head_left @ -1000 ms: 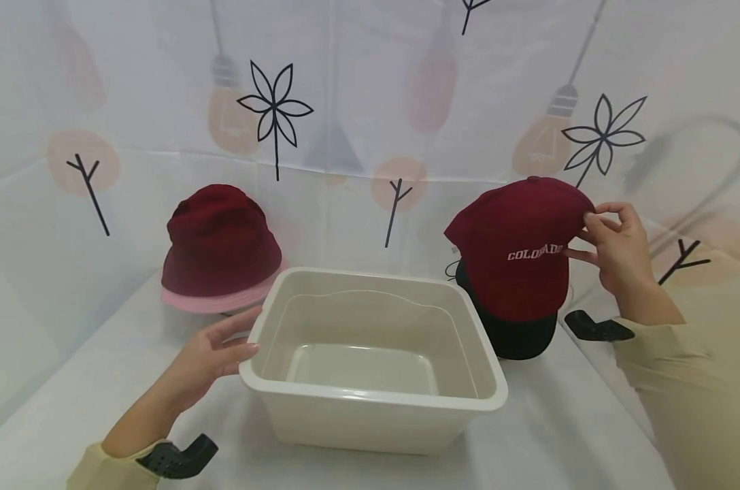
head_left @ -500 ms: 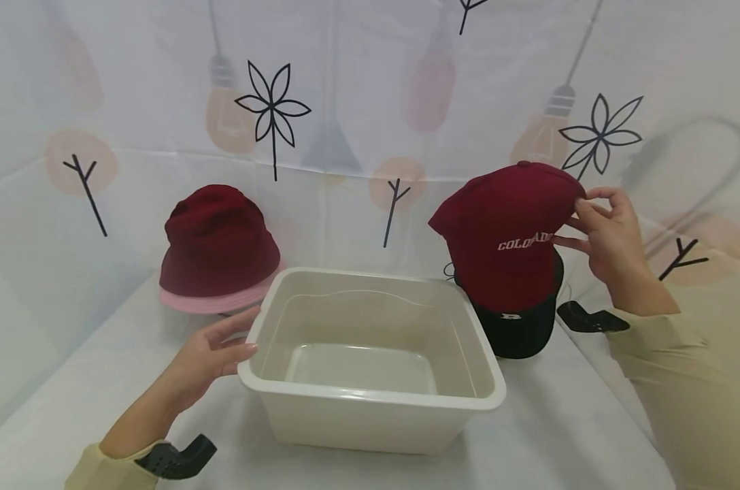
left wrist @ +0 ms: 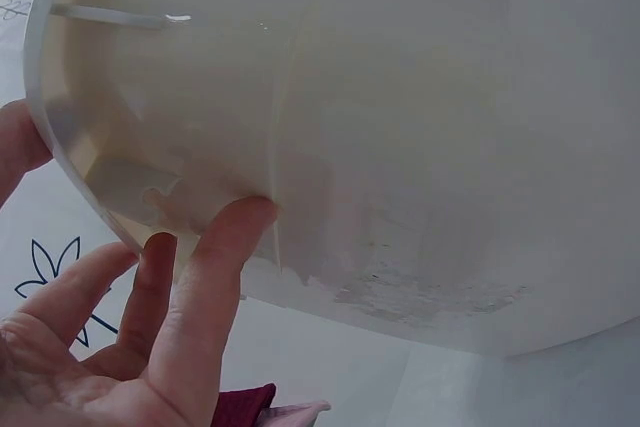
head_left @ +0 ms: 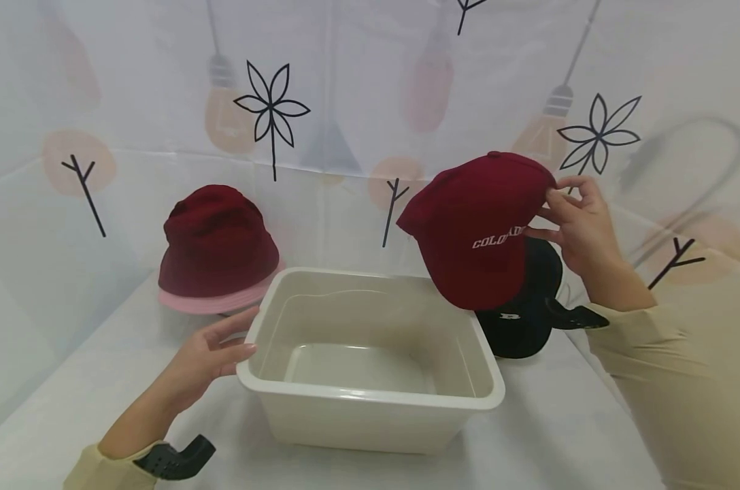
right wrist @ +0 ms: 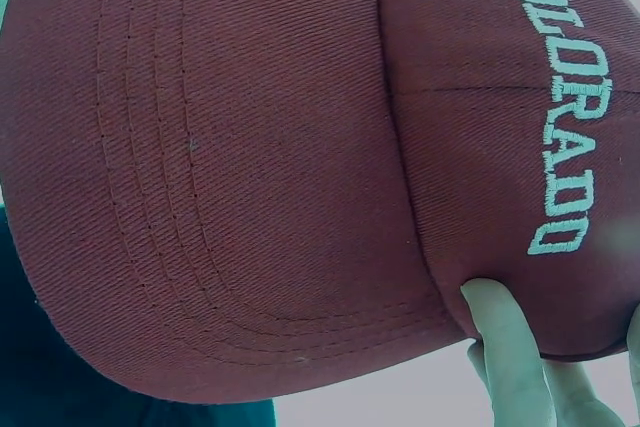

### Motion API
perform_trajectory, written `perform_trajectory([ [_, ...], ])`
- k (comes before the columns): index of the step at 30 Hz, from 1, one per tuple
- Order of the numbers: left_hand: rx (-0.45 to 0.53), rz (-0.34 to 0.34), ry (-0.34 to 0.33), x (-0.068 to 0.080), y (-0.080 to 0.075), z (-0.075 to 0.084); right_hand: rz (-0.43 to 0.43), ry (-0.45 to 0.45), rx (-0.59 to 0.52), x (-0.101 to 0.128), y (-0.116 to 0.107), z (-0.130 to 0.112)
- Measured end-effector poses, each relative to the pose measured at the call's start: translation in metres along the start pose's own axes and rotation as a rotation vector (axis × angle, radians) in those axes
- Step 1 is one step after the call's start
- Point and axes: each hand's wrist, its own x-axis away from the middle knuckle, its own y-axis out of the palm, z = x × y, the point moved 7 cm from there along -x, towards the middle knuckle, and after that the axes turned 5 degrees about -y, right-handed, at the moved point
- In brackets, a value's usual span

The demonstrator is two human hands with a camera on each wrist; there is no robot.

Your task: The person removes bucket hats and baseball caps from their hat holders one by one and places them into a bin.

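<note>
A dark red baseball cap (head_left: 474,211) with COLORADO stitched on its front is pinched at its right edge by my right hand (head_left: 581,224). It hangs brim down, raised above the back right corner of a cream plastic basin (head_left: 370,425). The right wrist view shows a finger on the crown beside the brim. My left hand (head_left: 205,357) touches the basin's left side with spread fingers. In the left wrist view the thumb (left wrist: 215,267) lies against the outer wall and other fingertips meet the rim. A black cap (head_left: 519,333) sits right of the basin, partly covered by the red one.
Dark red bucket hat (head_left: 217,248) stands at the back left, over a pink brim (head_left: 205,303). A patterned curtain (head_left: 339,102) hangs behind the white-covered table (head_left: 180,442). Inside the basin, the bare floor shows.
My right hand has lifted the red cap and carried it left, from in front of the black cap to the basin's back right corner. More of the black cap shows. My left hand stays put.
</note>
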Motion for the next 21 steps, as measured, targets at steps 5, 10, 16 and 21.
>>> perform_trajectory([
  [5,-0.002,0.0,-0.002,-0.001,0.001,-0.001,-0.032,-0.012,0.003,0.0,0.015,0.002],
  [10,-0.002,-0.008,0.011,0.0,0.001,0.0,-0.075,-0.024,-0.016,0.0,0.029,0.004],
  [16,0.001,-0.012,0.01,0.001,0.001,0.001,-0.132,-0.037,-0.054,0.002,0.045,0.007],
  [21,-0.001,-0.008,0.002,0.0,0.001,0.0,-0.162,-0.032,-0.057,0.004,0.056,0.012],
])
